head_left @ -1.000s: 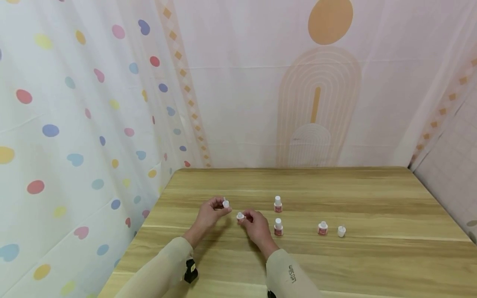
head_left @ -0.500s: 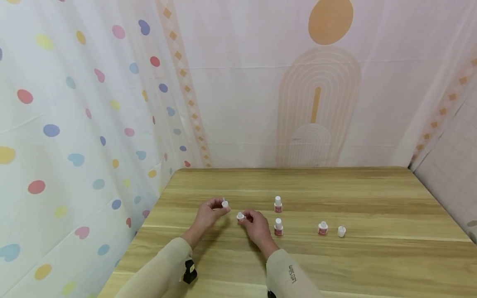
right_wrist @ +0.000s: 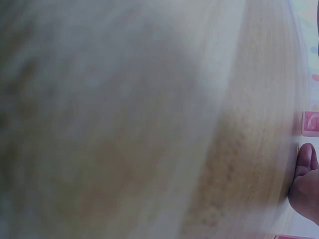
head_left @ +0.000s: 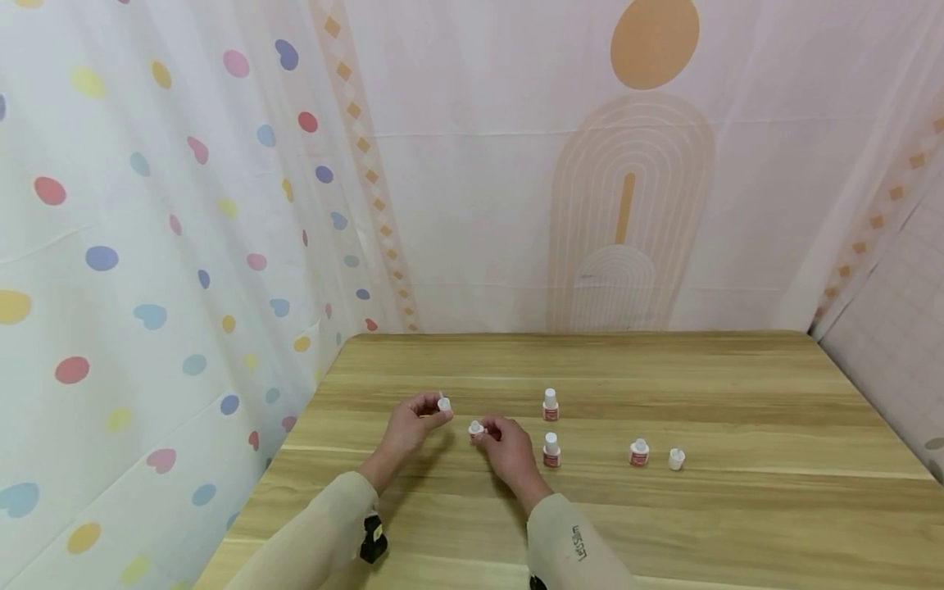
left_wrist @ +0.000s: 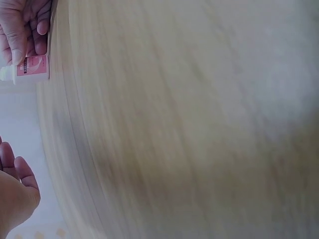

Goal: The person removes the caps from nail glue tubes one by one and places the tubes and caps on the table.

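In the head view, my left hand (head_left: 407,424) pinches a small white cap (head_left: 444,405) with its hollow side up and a thin stem rising from it. Right of it, my right hand (head_left: 510,452) grips a small white bottle (head_left: 475,429) by its side. That bottle stands upright on the table, its narrow top uncovered. The left wrist view shows the pink label of this bottle (left_wrist: 33,67) beside the right thumb. At the edge of the right wrist view, part of the label (right_wrist: 312,122) appears next to the right hand (right_wrist: 305,189).
Two capped bottles, a farther one (head_left: 550,406) and a nearer one (head_left: 551,451), stand right of my right hand. Farther right are an uncapped bottle (head_left: 638,453) and a loose upturned cap (head_left: 676,459). The wooden table (head_left: 737,524) ends at a patterned curtain (head_left: 472,205).
My left hand has drifted slightly left with the cap, away from the bottle. The right hand and the bottle it holds have stayed in place.
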Available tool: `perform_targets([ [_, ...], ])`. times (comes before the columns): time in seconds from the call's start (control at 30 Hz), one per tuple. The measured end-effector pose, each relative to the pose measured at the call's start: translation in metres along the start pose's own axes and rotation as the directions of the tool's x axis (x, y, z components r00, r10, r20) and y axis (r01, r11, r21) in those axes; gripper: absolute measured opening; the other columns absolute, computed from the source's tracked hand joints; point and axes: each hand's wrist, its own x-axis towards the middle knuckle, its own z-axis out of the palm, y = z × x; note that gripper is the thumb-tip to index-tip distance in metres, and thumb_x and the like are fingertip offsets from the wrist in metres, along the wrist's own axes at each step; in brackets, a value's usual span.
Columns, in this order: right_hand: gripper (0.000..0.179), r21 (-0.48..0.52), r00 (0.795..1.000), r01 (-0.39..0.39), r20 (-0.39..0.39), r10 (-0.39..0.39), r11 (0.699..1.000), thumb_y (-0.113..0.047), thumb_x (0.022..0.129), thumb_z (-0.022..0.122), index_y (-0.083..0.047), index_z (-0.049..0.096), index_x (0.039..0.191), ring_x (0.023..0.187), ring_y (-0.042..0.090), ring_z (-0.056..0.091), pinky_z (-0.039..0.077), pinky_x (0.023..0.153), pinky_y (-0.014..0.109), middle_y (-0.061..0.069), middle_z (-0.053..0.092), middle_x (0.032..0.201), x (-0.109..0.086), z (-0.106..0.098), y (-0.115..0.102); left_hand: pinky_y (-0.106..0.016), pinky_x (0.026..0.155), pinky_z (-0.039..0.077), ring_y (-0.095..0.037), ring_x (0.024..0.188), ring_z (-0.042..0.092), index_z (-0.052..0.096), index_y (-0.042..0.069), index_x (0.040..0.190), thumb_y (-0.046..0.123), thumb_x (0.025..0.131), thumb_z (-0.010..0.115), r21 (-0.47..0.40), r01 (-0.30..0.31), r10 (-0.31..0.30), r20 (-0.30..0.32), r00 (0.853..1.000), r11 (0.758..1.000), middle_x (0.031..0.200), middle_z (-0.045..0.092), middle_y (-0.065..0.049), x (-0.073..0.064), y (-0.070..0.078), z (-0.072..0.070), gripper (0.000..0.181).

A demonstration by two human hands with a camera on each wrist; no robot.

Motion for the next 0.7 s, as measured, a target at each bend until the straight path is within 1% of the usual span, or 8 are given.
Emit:
perform_targets([
  [0.17,0.004,0.004,1.000,-0.021,0.001,0.021,1.000,-0.012,0.092,0.071,-0.008,0.071,0.094,0.082,0.015,0.052,0.045,0.075,0.034,0.001,0.060,0.088,0.0004,-0.0003,-0.0006,-0.026,0.072,0.049,-0.017,0.088,0.059,0.067,-0.001,0.112,0.004,0.086,0.076,-0.027,-0.005,0.005,-0.003,1.000,1.000,0.094,0.067,-0.005,0.0000,0.0011,-0.0007,0.028],
  [0.23,0.004,0.008,0.999,-0.032,0.003,0.032,0.999,-0.012,0.093,0.070,-0.009,0.071,0.094,0.082,0.016,0.052,0.045,0.076,0.035,0.000,0.060,0.088,0.0009,-0.0001,-0.0003,-0.025,0.072,0.049,-0.017,0.087,0.059,0.066,0.000,0.111,0.004,0.086,0.077,-0.035,-0.002,0.002,-0.006,1.000,0.999,0.094,0.067,-0.005,-0.0002,0.0017,-0.0011,0.028],
  [0.4,0.004,0.009,1.000,-0.025,0.005,0.025,1.000,-0.012,0.093,0.070,-0.008,0.071,0.094,0.083,0.016,0.052,0.045,0.076,0.035,0.001,0.060,0.088,0.0012,-0.0003,0.0001,-0.024,0.072,0.049,-0.015,0.086,0.059,0.068,0.001,0.108,0.005,0.085,0.078,-0.033,0.018,-0.017,0.006,1.000,0.999,0.095,0.068,-0.004,-0.0005,0.0033,-0.0026,0.025],
  [0.57,0.004,0.001,1.000,-0.019,0.003,0.019,1.000,-0.012,0.093,0.070,-0.008,0.071,0.094,0.083,0.016,0.052,0.045,0.076,0.036,0.001,0.059,0.088,0.0008,-0.0003,0.0002,-0.027,0.073,0.049,-0.015,0.086,0.059,0.067,-0.003,0.108,0.003,0.086,0.077,-0.025,0.032,-0.031,0.030,0.999,0.999,0.096,0.068,-0.007,-0.0025,0.0090,-0.0050,0.025],
  [0.7,0.006,-0.003,1.000,-0.017,0.001,0.017,1.000,-0.013,0.093,0.071,-0.008,0.071,0.095,0.084,0.017,0.051,0.045,0.077,0.036,0.001,0.059,0.089,0.0007,-0.0002,0.0001,-0.026,0.073,0.050,-0.016,0.086,0.060,0.068,-0.002,0.106,0.003,0.085,0.077,-0.038,0.034,-0.033,0.020,0.999,0.999,0.096,0.068,-0.006,-0.0027,0.0085,-0.0057,0.024],
])
